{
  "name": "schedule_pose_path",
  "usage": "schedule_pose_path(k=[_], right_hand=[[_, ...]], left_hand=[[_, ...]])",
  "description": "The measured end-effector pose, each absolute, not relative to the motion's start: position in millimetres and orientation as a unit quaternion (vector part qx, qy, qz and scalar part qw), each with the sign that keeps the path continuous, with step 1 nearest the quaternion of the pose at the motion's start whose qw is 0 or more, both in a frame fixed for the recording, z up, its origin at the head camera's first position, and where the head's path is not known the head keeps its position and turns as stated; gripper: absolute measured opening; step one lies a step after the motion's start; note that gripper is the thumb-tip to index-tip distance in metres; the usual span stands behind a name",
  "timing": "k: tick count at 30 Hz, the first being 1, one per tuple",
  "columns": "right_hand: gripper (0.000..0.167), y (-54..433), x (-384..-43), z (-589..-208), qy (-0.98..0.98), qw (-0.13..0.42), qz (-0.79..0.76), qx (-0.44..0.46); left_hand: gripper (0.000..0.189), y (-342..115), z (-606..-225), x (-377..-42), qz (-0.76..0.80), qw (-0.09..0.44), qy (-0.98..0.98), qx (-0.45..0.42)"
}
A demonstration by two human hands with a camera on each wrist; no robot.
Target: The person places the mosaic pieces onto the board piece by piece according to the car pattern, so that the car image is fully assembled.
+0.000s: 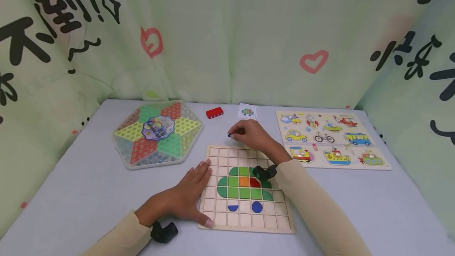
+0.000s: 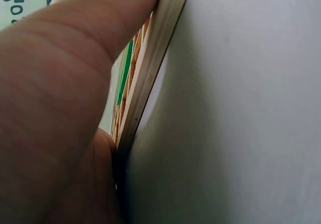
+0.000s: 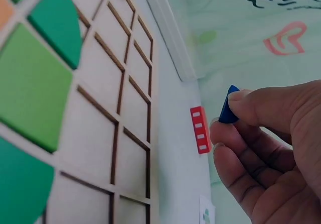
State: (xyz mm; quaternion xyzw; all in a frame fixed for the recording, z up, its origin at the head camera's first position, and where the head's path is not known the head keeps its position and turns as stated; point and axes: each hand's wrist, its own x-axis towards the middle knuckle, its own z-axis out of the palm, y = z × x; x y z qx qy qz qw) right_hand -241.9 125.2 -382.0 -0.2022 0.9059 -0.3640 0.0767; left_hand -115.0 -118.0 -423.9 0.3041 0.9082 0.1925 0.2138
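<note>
My right hand (image 1: 253, 134) pinches a small blue piece (image 3: 229, 105) between thumb and fingertips, above the far edge of the wooden grid board (image 1: 221, 219). My left hand (image 1: 185, 194) lies along the board's left side, fingers extended and thumb on its near left corner. In the board sit several green tiles (image 1: 232, 192), an orange square (image 1: 244, 181) and a red piece (image 1: 254, 182). Nearer to me, a blue half-round piece (image 1: 232, 208) and a blue round shape (image 1: 256, 207) lie in the grid. My right wrist and its camera hide part of the board's right side.
A small card (image 1: 247, 111) with a picture in similar colours lies behind the board, beside a red block (image 1: 215, 113) with white marks. Left stands a hexagonal star-patterned game board (image 1: 156, 165); right lies a vehicle puzzle board (image 1: 307, 142). A curtain (image 1: 231, 50) hangs behind the table.
</note>
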Motion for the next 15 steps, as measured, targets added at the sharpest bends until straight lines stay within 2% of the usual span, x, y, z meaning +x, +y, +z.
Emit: schedule_pose_path(k=[10, 15], right_hand=[[0.012, 127.6, -199.6, -379.2, 0.894, 0.091, -0.392, -0.198], [0.011, 127.3, -182.3, -377.4, 0.879, 0.119, -0.408, -0.216]], left_hand=[[0.134, -119.0, -425.8, -115.5, 0.193, 0.215, 0.904, 0.313], [0.133, -120.7, -426.1, -115.4, 0.194, 0.214, 0.905, 0.312]])
